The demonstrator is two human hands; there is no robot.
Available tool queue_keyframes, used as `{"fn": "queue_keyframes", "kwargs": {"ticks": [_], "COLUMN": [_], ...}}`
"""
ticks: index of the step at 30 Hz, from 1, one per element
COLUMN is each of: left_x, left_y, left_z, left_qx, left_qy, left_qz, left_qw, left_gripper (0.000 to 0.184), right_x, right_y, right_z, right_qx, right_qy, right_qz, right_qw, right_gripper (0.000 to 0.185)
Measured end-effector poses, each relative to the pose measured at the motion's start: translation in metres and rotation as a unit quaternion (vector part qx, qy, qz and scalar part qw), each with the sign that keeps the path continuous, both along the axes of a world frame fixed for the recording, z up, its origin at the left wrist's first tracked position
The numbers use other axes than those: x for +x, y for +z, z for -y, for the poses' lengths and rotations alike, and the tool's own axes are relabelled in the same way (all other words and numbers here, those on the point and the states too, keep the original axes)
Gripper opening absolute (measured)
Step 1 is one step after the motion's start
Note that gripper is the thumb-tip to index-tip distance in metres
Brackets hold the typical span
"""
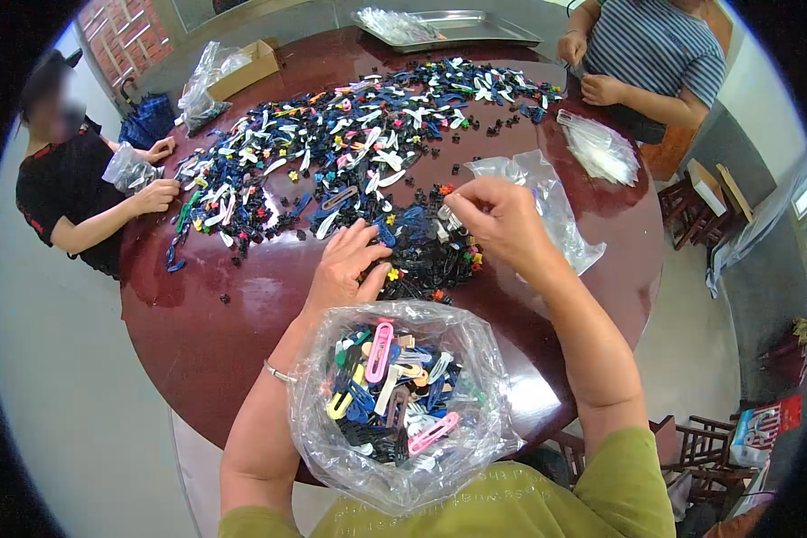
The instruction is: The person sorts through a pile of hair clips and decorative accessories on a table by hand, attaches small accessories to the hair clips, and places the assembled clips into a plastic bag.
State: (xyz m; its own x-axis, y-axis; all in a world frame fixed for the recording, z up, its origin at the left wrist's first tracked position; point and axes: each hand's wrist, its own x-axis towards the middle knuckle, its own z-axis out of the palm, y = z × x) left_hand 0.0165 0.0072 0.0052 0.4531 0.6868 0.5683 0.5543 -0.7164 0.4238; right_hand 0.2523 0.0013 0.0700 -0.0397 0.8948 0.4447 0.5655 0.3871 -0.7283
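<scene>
My left hand (pixel 342 271) lies with its fingers apart at the near edge of a heap of hair clips (pixel 412 255), mostly black with small coloured flowers. Blue snap clips are beside its fingertips. Over the right side of this heap, the thumb and finger of my right hand (pixel 504 220) are pinched together. Something pale shows at their tips, too small to name. Close to my body stands an open clear plastic bag (pixel 489 359) of mixed snap clips, including a pink clip (pixel 379 352) and a yellow clip (pixel 339 405).
A large pile of clips (pixel 332 143) spreads across the round table (pixel 179 332). Clear bags (pixel 547 197) lie to the right, with a metal tray (pixel 484 29) and a cardboard box (pixel 247 72) at the back. One person (pixel 81 179) works at left, another (pixel 659 54) at far right.
</scene>
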Motion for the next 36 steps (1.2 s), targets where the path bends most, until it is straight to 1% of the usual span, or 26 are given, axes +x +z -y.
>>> {"fn": "queue_keyframes", "kwargs": {"ticks": [2, 3, 4, 6, 7, 10, 11, 14, 15, 18, 22, 25, 28, 31, 34, 36], "left_x": [-0.001, -0.001, -0.001, -0.003, -0.003, -0.001, -0.001, -0.002, -0.002, -0.001, -0.001, -0.002, -0.001, -0.001, -0.001, -0.002], "left_y": [-0.001, -0.002, -0.003, -0.005, -0.006, -0.003, 0.001, -0.003, -0.003, -0.001, -0.001, -0.002, 0.000, -0.001, -0.003, -0.004], "left_z": [-0.001, -0.002, -0.002, -0.004, -0.004, -0.001, 0.002, -0.002, -0.002, 0.000, 0.000, 0.000, 0.000, 0.001, -0.001, -0.002], "left_qx": [0.002, -0.001, -0.004, -0.007, -0.008, -0.011, -0.008, 0.006, 0.008, 0.000, -0.010, -0.012, -0.012, -0.011, -0.009, -0.007], "left_qy": [0.009, 0.010, 0.011, 0.001, -0.006, -0.005, 0.002, -0.006, -0.007, -0.006, -0.006, -0.008, -0.006, -0.006, -0.009, -0.009], "left_qz": [0.002, 0.005, 0.008, 0.008, 0.008, 0.006, -0.006, -0.011, -0.006, -0.004, -0.002, -0.003, 0.001, 0.005, 0.005, 0.004], "left_qw": [1.000, 1.000, 1.000, 1.000, 1.000, 1.000, 1.000, 1.000, 1.000, 1.000, 1.000, 1.000, 1.000, 1.000, 1.000, 1.000], "left_gripper": [0.022, 0.022, 0.022, 0.022, 0.022, 0.022, 0.023, 0.023, 0.024, 0.024, 0.024, 0.024, 0.024, 0.024, 0.024, 0.024], "right_x": [-0.006, -0.011, -0.012, -0.017, -0.021, -0.013, -0.001, 0.013, 0.008, -0.002, 0.001, 0.008, 0.015, 0.017, 0.016, 0.017], "right_y": [0.024, 0.036, 0.033, 0.046, 0.047, 0.027, 0.007, -0.018, -0.017, -0.016, -0.015, -0.016, -0.018, -0.016, -0.013, -0.009], "right_z": [0.018, 0.031, 0.035, 0.053, 0.054, 0.028, 0.009, -0.008, -0.006, -0.002, -0.003, -0.007, -0.011, -0.011, -0.010, -0.011], "right_qx": [-0.094, -0.115, -0.107, -0.104, -0.098, -0.055, 0.017, -0.079, -0.070, -0.032, -0.097, -0.101, -0.114, -0.110, -0.073, -0.105], "right_qy": [0.072, 0.139, 0.206, 0.319, 0.324, 0.139, 0.069, 0.041, 0.022, 0.004, -0.002, -0.001, 0.027, 0.031, 0.025, 0.030], "right_qz": [-0.150, -0.219, -0.219, -0.147, -0.129, -0.077, 0.023, 0.103, 0.145, 0.210, 0.178, 0.116, 0.010, 0.008, 0.009, 0.000], "right_qw": [0.982, 0.959, 0.948, 0.931, 0.932, 0.986, 0.997, 0.991, 0.987, 0.977, 0.979, 0.988, 0.993, 0.993, 0.997, 0.994], "right_gripper": [0.017, 0.015, 0.014, 0.013, 0.014, 0.014, 0.019, 0.022, 0.022, 0.021, 0.020, 0.018, 0.019, 0.019, 0.019, 0.015]}}
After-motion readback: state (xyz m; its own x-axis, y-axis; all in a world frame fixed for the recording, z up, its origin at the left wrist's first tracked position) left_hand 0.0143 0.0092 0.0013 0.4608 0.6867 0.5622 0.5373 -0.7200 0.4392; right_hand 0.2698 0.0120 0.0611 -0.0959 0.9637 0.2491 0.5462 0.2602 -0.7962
